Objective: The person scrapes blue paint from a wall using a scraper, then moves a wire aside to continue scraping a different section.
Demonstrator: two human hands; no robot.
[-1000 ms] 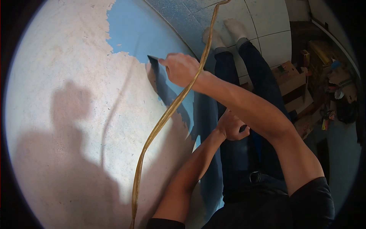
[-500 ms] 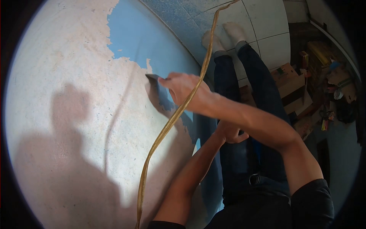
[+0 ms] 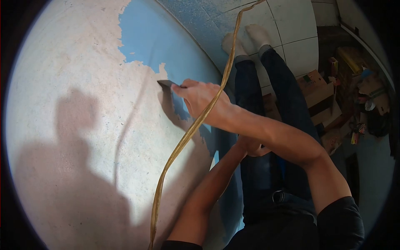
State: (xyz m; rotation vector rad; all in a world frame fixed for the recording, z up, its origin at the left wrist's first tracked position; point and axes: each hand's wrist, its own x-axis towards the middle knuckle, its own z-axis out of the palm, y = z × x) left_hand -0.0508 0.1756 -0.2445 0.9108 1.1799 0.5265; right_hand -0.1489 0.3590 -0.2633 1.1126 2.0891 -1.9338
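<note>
My right hand (image 3: 204, 98) is closed around a scraper (image 3: 166, 83). Its thin metal blade points left, at the ragged edge between the blue paint (image 3: 146, 33) and the pale stripped wall (image 3: 83, 62). Whether the blade touches the wall is hard to tell. Below my right forearm is my left hand (image 3: 253, 147), curled in front of my thighs and partly covered by that forearm. What it holds, if anything, is hidden. A long yellowish-brown cord (image 3: 179, 148) crosses the view in front of my right wrist.
Bare feet (image 3: 258, 35) stand on pale floor tiles (image 3: 298, 21) beside the wall's foot, where bluish dust or flakes (image 3: 187, 14) lie. Cardboard boxes (image 3: 314, 87) and mixed clutter (image 3: 368, 104) are on the right. My shadow falls across the wall.
The scraper blade and my right hand have shifted very slightly, with the blade a little further left. My left hand is now more covered by the right forearm.
</note>
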